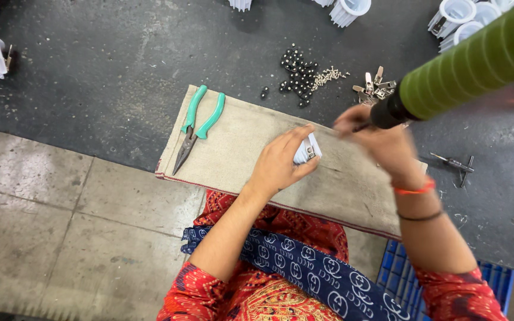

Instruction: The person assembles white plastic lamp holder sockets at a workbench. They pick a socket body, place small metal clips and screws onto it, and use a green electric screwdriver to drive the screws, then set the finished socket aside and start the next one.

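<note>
My left hand (282, 161) grips a small white ribbed plastic part with a metal clip (306, 150), held just above a beige cloth pad (239, 142) that lies across my lap. My right hand (379, 142) holds a large green-handled screwdriver (465, 68), its dark tip pointing toward the white part. The two hands are close together over the pad's right half. The screwdriver handle hides part of the dark mat behind it.
Green-handled pliers (196, 125) lie on the pad's left. On the dark mat (120, 71) beyond are black beads (295, 74), small screws (328, 75), metal clips (373, 86) and a metal tool (456, 164). White ribbed parts (349, 9) line the far edge. A blue crate (400, 276) sits at lower right.
</note>
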